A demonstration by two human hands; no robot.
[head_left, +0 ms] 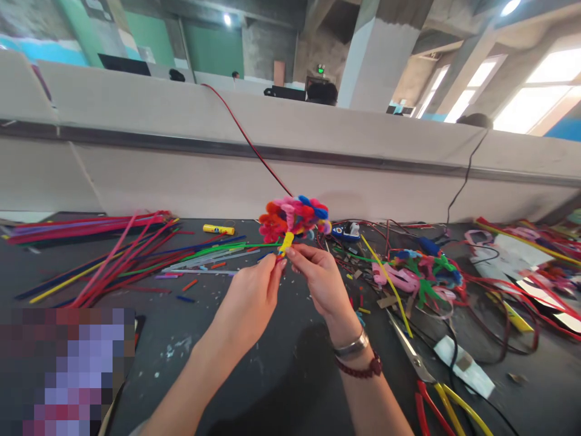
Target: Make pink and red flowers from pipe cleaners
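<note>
Along dark workbench [276, 387] | hands [247, 292] [323, 280] both pinching pipe-cleaner flower [294, 218] by yellow stem [285, 243] | pale parapet wall [254, 175] behind

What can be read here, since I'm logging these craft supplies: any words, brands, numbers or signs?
Nothing is legible: the markings on the yellow tube are too small to read, and the lit green sign in the distance is too small and blurred to read.
</note>
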